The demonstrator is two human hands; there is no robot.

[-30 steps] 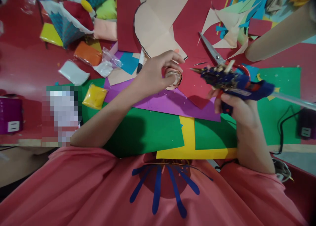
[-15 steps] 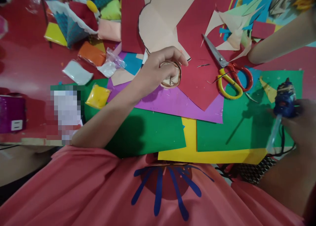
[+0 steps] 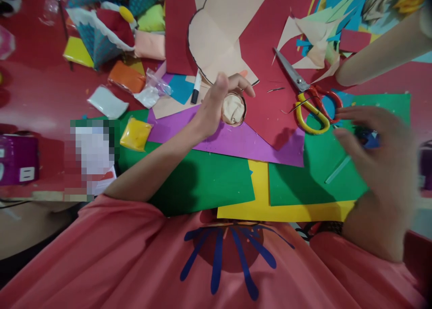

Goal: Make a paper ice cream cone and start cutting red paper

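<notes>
My left hand (image 3: 219,99) rests around a small round paper piece (image 3: 233,109) with crumpled cream filling and a dark rim. Its thumb is raised and its fingers curve loosely over the far side of the piece. My right hand (image 3: 381,142), blurred, hovers with fingers apart over the green sheet (image 3: 351,183) at the right. A blue glue gun (image 3: 371,139) lies partly hidden behind that hand, its clear glue stick (image 3: 338,168) pointing down-left. Scissors (image 3: 303,90) with red and yellow handles lie partly open between the hands.
Behind my left hand is a cream cut-out (image 3: 216,34) on red paper (image 3: 266,52), beside a marker (image 3: 196,88). Coloured clay packets (image 3: 126,77) and teal cones (image 3: 101,34) stand at the left. Paper scraps (image 3: 317,34) and a person's forearm (image 3: 381,52) are at the upper right.
My right hand has let go of the glue gun, which now lies on the green sheet, and has moved left. My left thumb has lifted off the round piece's filling.
</notes>
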